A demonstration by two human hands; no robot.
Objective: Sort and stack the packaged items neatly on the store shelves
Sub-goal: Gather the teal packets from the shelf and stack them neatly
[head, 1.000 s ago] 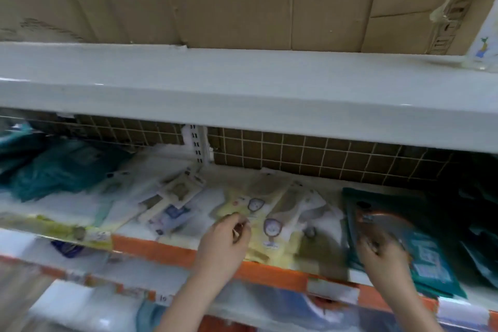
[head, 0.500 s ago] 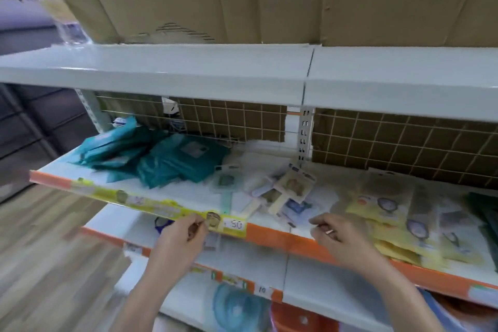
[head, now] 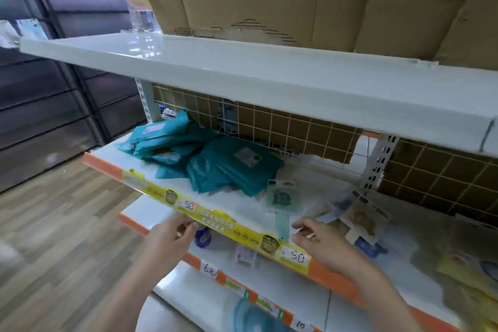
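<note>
The left hand (head: 169, 237) curls loosely at the yellow price strip (head: 215, 219) on the white shelf's (head: 242, 205) front edge, its grip empty. The right hand (head: 323, 244) pinches nothing I can make out. The green card-backed clear packet (head: 281, 197) lies just beyond it; teal plastic-wrapped packs (head: 215, 162) are piled farther back left.

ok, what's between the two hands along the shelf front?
Head view: between left hand and right hand runs the yellow price strip on the shelf edge; nothing else.
</note>
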